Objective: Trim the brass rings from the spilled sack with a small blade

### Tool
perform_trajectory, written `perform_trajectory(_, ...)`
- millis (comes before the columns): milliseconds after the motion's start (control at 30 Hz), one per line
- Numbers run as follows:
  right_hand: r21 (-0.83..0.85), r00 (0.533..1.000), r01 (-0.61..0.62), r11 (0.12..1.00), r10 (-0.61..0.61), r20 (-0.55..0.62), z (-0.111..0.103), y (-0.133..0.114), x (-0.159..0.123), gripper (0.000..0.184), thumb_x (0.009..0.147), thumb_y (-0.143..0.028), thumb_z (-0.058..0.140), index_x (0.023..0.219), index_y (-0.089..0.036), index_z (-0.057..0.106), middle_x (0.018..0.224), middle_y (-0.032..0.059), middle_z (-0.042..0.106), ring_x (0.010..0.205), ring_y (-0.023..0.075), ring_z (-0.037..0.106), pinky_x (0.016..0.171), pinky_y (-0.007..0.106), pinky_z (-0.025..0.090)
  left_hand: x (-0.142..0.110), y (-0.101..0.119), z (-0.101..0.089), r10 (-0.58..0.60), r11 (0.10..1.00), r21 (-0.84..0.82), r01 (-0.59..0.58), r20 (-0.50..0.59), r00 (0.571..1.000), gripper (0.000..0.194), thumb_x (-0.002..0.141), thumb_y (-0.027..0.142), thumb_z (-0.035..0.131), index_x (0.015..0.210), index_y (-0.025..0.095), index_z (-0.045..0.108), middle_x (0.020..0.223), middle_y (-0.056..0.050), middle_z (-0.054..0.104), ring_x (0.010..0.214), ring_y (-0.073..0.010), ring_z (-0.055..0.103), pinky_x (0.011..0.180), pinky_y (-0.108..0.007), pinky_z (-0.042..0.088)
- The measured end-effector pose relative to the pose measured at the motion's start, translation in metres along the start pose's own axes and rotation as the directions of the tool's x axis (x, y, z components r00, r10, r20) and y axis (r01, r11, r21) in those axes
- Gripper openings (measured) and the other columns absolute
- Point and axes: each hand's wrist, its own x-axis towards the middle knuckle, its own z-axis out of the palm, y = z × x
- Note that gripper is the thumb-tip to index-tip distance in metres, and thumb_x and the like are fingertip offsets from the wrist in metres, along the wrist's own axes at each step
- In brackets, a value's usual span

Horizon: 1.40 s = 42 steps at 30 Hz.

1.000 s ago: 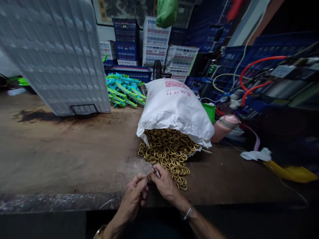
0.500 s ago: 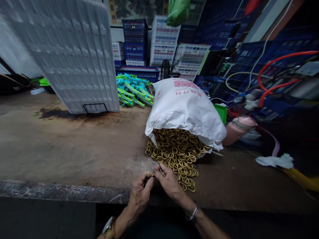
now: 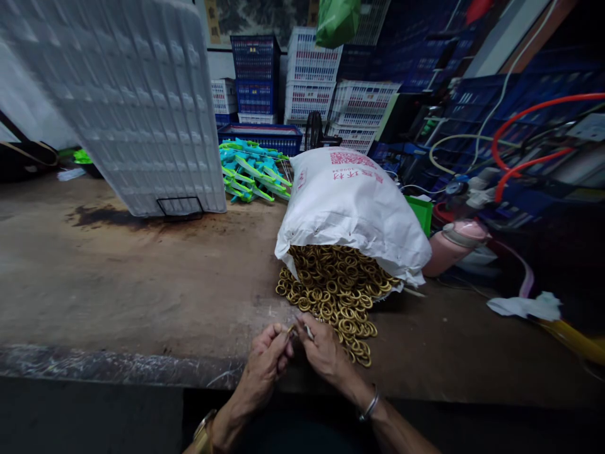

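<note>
My left hand (image 3: 265, 362) pinches a brass-coloured ring (image 3: 291, 329) between thumb and fingers, close to the table's front edge. Beside it, my right hand (image 3: 326, 350) is closed around a small, thin metal tool (image 3: 309, 331), whose kind I cannot make out. Its tip is near the ring; whether they touch is unclear. Just beyond my hands, a heap of brass-coloured rings (image 3: 347, 309) spills from the open mouth of a white woven sack (image 3: 354, 202) lying on its side.
A ribbed translucent panel (image 3: 155, 126) stands in a black wire holder (image 3: 179, 207) on the wooden table (image 3: 142, 271). Behind are turquoise and green plastic parts (image 3: 255, 170) and stacked crates (image 3: 312, 82). A pink bottle-shaped container (image 3: 454, 246) and orange hose (image 3: 501, 145) are at right.
My left hand has turned, and the ring in its fingertips now shows more clearly. My right hand has shifted slightly right and down, leaving a wider gap between the hands.
</note>
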Motion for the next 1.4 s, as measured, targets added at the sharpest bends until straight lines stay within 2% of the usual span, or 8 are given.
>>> perform_trajectory(167,-0.243,0.994,0.077,0.967,-0.056,0.091,0.001,0.000,-0.006,0.028,0.063,-0.005,0.038,0.081,-0.020,0.052,0.068,0.0000,0.057,0.062,0.0133,0.048,0.058,0.023,0.027,0.004,0.002,0.002,-0.009,1.000,-0.027,0.008,-0.023,1.000,0.031,0.074,0.047,0.054,0.074,0.018,0.042,0.055,0.008,0.045,0.038,-0.0018,0.025,0.037,-0.016,0.016)
perform_trajectory(400,-0.365,0.996,0.087,0.927,-0.070,0.058,0.010,0.017,-0.005,0.036,0.062,-0.006,0.038,0.092,-0.021,0.052,0.074,0.0011,0.059,0.068,0.0157,0.050,0.060,0.024,0.026,0.009,0.001,0.000,0.022,0.998,0.062,-0.018,-0.065,0.998,0.036,0.071,0.052,0.054,0.073,0.018,0.042,0.056,0.007,0.047,0.039,-0.0022,0.028,0.038,-0.017,0.017)
perform_trajectory(633,-0.369,0.994,0.094,0.925,-0.067,0.087,0.006,0.012,-0.002,0.034,0.062,-0.006,0.037,0.090,-0.018,0.051,0.071,0.0012,0.057,0.064,0.0145,0.048,0.059,0.024,0.026,0.013,-0.003,-0.001,0.097,0.986,0.141,-0.086,-0.071,0.993,0.037,0.073,0.053,0.051,0.068,0.018,0.042,0.055,0.006,0.045,0.041,-0.0040,0.028,0.040,-0.019,0.020)
perform_trajectory(800,-0.312,0.977,0.143,0.939,-0.084,0.195,0.000,0.006,0.001,0.027,0.064,-0.007,0.037,0.083,-0.019,0.051,0.065,-0.0014,0.054,0.058,0.0122,0.046,0.055,0.023,0.025,0.010,-0.004,-0.005,0.220,0.951,0.224,-0.214,0.000,0.976,0.035,0.079,0.048,0.047,0.065,0.017,0.045,0.053,0.006,0.038,0.044,-0.0051,0.028,0.043,-0.020,0.023)
perform_trajectory(900,-0.381,0.981,0.129,0.916,-0.063,0.181,-0.002,0.011,0.002,0.023,0.067,-0.009,0.038,0.083,-0.019,0.051,0.065,-0.0004,0.055,0.058,0.0128,0.046,0.054,0.023,0.024,-0.001,0.001,-0.005,0.237,0.939,0.250,-0.237,0.032,0.971,0.032,0.081,0.045,0.047,0.065,0.016,0.046,0.056,0.005,0.041,0.046,-0.0052,0.031,0.044,-0.019,0.025)
perform_trajectory(1100,-0.538,1.000,-0.006,0.843,0.016,0.014,-0.005,0.016,0.009,0.031,0.065,-0.003,0.038,0.089,-0.017,0.053,0.071,0.0024,0.061,0.062,0.0144,0.053,0.056,0.024,0.027,-0.016,0.020,-0.002,0.065,0.998,0.012,-0.066,0.083,0.994,0.030,0.082,0.044,0.045,0.072,0.017,0.049,0.051,0.005,0.043,0.039,-0.0038,0.027,0.038,-0.018,0.019)
perform_trajectory(1233,-0.590,0.995,-0.071,0.804,0.016,-0.097,-0.006,0.017,0.020,0.044,0.069,-0.004,0.040,0.110,-0.017,0.048,0.095,0.0073,0.064,0.077,0.0156,0.058,0.063,0.023,0.032,-0.009,0.023,-0.008,-0.025,0.996,-0.083,0.030,0.061,0.998,0.033,0.084,0.042,0.041,0.075,0.013,0.055,0.044,0.006,0.038,0.037,-0.0042,0.024,0.035,-0.017,0.017)
perform_trajectory(1400,-0.682,0.996,-0.092,0.726,0.058,-0.072,-0.002,0.020,0.033,0.041,0.076,-0.008,0.040,0.115,-0.020,0.048,0.087,0.0063,0.066,0.070,0.0171,0.061,0.056,0.024,0.031,-0.006,0.016,-0.014,-0.036,0.948,-0.313,0.050,0.050,0.998,0.014,0.077,0.031,0.054,0.082,0.018,0.052,0.070,0.000,0.057,0.040,-0.0035,0.034,0.034,-0.016,0.019)
